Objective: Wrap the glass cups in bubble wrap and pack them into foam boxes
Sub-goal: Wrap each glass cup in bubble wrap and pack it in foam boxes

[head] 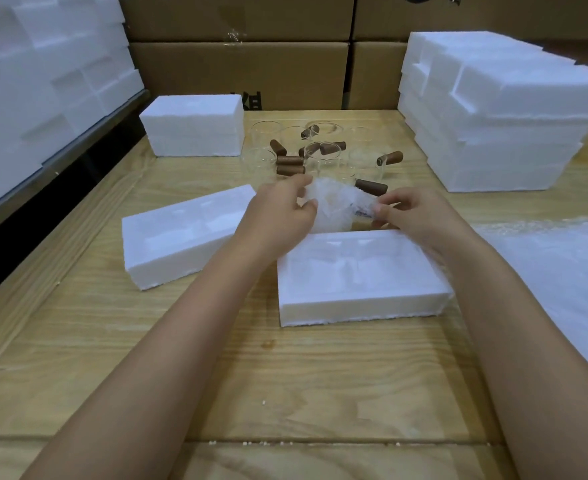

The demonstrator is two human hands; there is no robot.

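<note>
White foam lay singly in three places on the wooden surface [112, 341]: a recessed foam tray [361, 282] at centre right, a second foam tray [181, 237] at centre left, and a closed foam box [195, 124] above it. One bubble-wrap bundle [334, 206] hung at frame centre, above the nearer tray's far edge, with its long axis running left to right. The left hand [278, 216] had its grip pinched on the bundle's left end, and the right hand [413, 216] had its grip closed on the right end. One brown handle [371, 187] showed at the bundle's upper right edge, pointing right. Behind stood a cluster of bare glass cups [320, 157], about seven; their exact number was unclear. One foam stack [493, 116] rose at upper right, and one loose bubble wrap sheet [562, 271] lay at right.
</note>
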